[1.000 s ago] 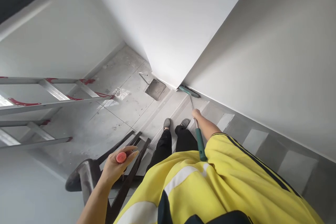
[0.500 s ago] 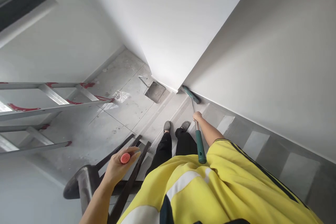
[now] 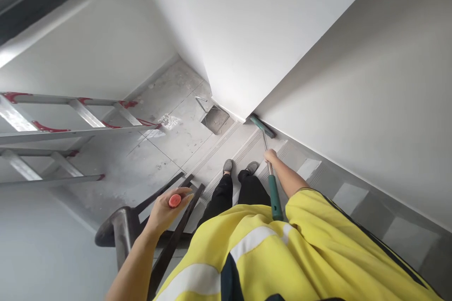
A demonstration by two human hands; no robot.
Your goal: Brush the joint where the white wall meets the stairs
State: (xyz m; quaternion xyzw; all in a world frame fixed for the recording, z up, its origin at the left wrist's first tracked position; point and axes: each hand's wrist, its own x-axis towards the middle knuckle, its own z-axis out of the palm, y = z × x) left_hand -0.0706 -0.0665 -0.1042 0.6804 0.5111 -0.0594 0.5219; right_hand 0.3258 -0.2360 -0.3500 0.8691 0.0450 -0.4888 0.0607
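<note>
A broom with a metal shaft (image 3: 265,140) is held in my right hand (image 3: 270,155), fingers wrapped round the shaft. Its green grip (image 3: 274,197) reaches back toward my yellow shirt. The green broom head (image 3: 262,125) lies on a stair step against the foot of the right wall, near the wall corner. My left hand (image 3: 168,208) is closed round something with a round red end (image 3: 175,201). The rest of that thing is hidden, so its kind does not show. That hand is above the dark stair railing (image 3: 178,240).
An aluminium ladder (image 3: 70,135) with red fittings stands at left. A square opening (image 3: 215,119) in the dusty landing floor (image 3: 165,148) has a bent metal piece (image 3: 201,103) beside it. Stair steps (image 3: 348,195) run along the right wall. My shoes (image 3: 228,166) rest on the steps.
The whole view has shifted slightly, with most things now a little farther right. The broom head remains by the wall, and both hands keep their hold.
</note>
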